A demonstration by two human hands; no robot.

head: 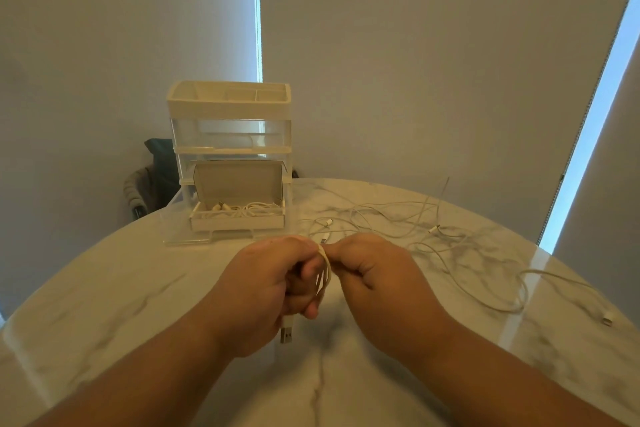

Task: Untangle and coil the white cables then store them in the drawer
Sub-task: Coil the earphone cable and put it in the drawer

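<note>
Together, left hand (266,284) and right hand (377,274) clench fingers (310,311) round the coiled cable (324,276).

A home room is suggested by a round marble-topped table (145,305), drawn roller blinds (415,45) and a garment-draped chair (142,191) behind it.
</note>
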